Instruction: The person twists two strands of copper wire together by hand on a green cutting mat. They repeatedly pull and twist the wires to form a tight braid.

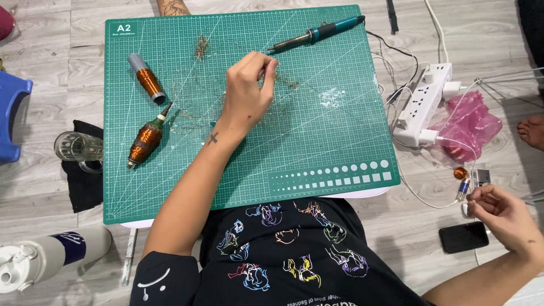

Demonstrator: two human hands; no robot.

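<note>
Left hand (247, 90) pinches fine copper wire (283, 81) above the green cutting mat (317, 147), right hand (498, 212) grips a small copper coil (461, 173) off-mat; judged advice: keep strand taut, clear of the soldering iron (314, 35) beyond the knuckles.

The left hand (247, 90) lay out over the middle of the green mat (317, 153), toward its far edge, the forearm reaching up from the near edge on a slant. Its back faced the camera, the wrist bent slightly, the fingers curled in with the fingertips (267, 72) pinched together. The right hand (501, 215) was well off the mat's right edge, held low over the floor, palm turned partly up, fingers loosely curled, thumb and forefinger close together. The right forearm came in from the lower right corner.
</note>
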